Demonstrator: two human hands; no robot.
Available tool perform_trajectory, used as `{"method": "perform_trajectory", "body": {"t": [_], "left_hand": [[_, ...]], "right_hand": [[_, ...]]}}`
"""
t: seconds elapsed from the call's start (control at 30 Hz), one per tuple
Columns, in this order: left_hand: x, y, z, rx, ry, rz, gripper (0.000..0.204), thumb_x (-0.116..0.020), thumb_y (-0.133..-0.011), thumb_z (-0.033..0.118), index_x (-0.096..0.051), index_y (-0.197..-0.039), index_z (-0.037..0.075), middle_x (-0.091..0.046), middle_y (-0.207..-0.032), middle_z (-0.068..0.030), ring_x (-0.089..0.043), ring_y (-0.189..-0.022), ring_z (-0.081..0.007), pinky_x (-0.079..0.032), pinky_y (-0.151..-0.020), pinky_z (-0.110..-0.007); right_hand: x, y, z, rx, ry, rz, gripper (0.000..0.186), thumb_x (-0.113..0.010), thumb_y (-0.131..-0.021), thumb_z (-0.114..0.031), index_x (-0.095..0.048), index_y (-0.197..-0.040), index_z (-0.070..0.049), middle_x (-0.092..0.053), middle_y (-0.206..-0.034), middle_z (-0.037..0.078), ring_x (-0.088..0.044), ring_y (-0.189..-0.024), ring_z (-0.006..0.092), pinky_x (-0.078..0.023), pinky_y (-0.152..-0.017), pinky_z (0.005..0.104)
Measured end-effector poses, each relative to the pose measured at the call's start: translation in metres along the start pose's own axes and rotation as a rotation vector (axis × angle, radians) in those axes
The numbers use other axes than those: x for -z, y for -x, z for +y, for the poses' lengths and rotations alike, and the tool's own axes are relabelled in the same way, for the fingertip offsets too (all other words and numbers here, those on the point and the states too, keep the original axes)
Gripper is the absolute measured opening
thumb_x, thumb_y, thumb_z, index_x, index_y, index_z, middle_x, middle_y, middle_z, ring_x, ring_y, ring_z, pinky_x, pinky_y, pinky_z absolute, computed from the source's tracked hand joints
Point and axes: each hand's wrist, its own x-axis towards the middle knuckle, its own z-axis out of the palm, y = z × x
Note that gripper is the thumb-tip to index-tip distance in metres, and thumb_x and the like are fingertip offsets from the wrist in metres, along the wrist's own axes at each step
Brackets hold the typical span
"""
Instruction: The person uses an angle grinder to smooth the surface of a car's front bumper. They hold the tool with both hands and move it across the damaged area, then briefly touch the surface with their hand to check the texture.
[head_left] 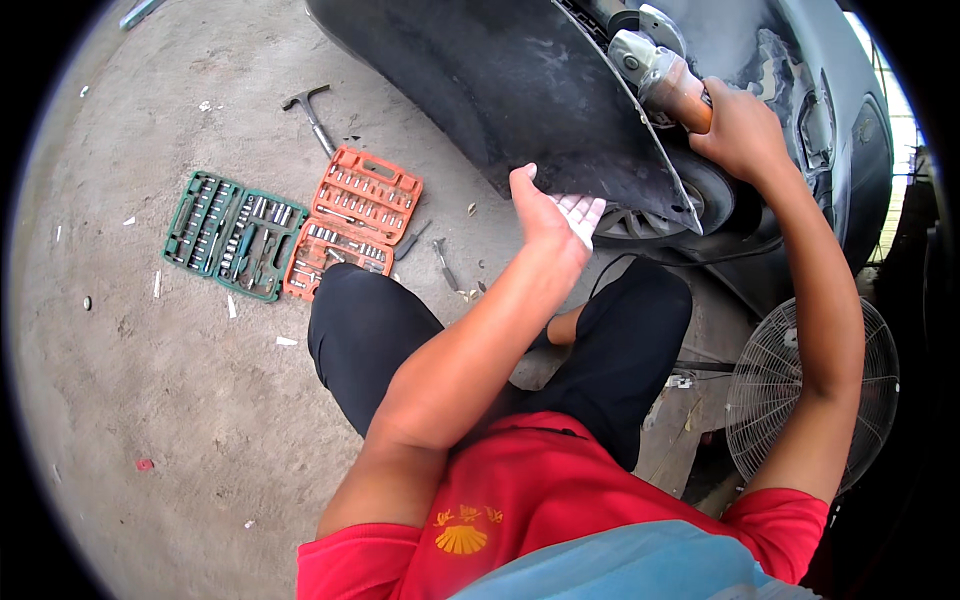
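In the upper right of the frame, the person's right hand (742, 132) holds an angle grinder (682, 92) with an orange body and a silver head, its fingers wrapped around the body. The grinder is beside the edge of a dark curved panel (520, 95), which spans the upper middle of the frame next to a dark car body (845, 75). The left hand (556, 218) is at the panel's lower edge near the centre, its thumb apart from the other fingers, which look whitish; whether they pinch the panel cannot be told.

A wheel (712, 190) shows behind the panel's lower right end. Left of centre, an open green tool case (226, 232) and an open orange tool case (405, 185) lie side by side on the concrete floor (150, 380), both fitted with small metal pieces. A hammer (319, 127) lies just above the orange case. A round wire-guarded fan (868, 400) stands at the lower right.
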Motion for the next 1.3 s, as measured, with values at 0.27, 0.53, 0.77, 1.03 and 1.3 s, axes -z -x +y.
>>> {"method": "perform_trajectory", "body": {"t": [0.27,0.53,0.77,1.03,1.3], "left_hand": [[-0.003,-0.002,0.002,0.06,-0.009,0.103,0.085,-0.057,-0.087,0.066,-0.056,-0.143,0.002,-0.062,-0.141,-0.0157,-0.06,-0.128,-0.0284,-0.046,-0.111,-0.041],[-0.003,-0.001,0.004,0.058,0.001,0.095,0.089,-0.056,-0.088,0.067,-0.053,-0.145,-0.001,-0.059,-0.143,-0.0186,-0.059,-0.13,-0.0305,-0.045,-0.113,-0.043],[-0.004,-0.003,0.001,0.05,0.021,0.078,0.085,-0.056,-0.09,0.066,-0.054,-0.143,-0.001,-0.061,-0.141,-0.0189,-0.06,-0.128,-0.0308,-0.046,-0.112,-0.043],[-0.002,-0.003,0.002,0.035,0.026,0.074,0.075,-0.054,-0.092,0.066,-0.059,-0.139,0.007,-0.065,-0.133,-0.0141,-0.062,-0.119,-0.027,-0.048,-0.1,-0.039],[-0.005,0.003,0.003,0.046,0.026,0.109,0.073,-0.054,-0.092,0.065,-0.059,-0.136,0.006,-0.066,-0.13,-0.0137,-0.063,-0.117,-0.0274,-0.047,-0.1,-0.039]], "right_hand": [[0.03,-0.014,-0.018,0.013,0.068,-0.062,0.046,-0.078,-0.077,-0.028,-0.067,-0.115,-0.003,-0.076,-0.105,0.022,-0.072,-0.102,0.0434,-0.058,-0.089,0.0531],[0.045,-0.029,-0.031,0.044,0.106,-0.062,0.044,-0.077,-0.078,-0.027,-0.068,-0.114,-0.004,-0.077,-0.105,0.02,-0.073,-0.102,0.0425,-0.058,-0.088,0.0524],[0.055,-0.041,-0.039,0.074,0.13,-0.034,0.042,-0.075,-0.077,-0.028,-0.07,-0.11,-0.003,-0.077,-0.104,0.021,-0.073,-0.1,0.0427,-0.058,-0.087,0.0521],[0.07,-0.056,-0.044,0.141,0.138,0.026,0.042,-0.078,-0.074,-0.029,-0.072,-0.106,-0.003,-0.077,-0.1,0.021,-0.074,-0.096,0.0424,-0.059,-0.086,0.0512],[0.094,-0.088,-0.046,0.234,0.156,0.015,0.04,-0.078,-0.069,-0.026,-0.075,-0.101,-0.002,-0.077,-0.096,0.021,-0.074,-0.092,0.0418,-0.059,-0.084,0.05]]}}
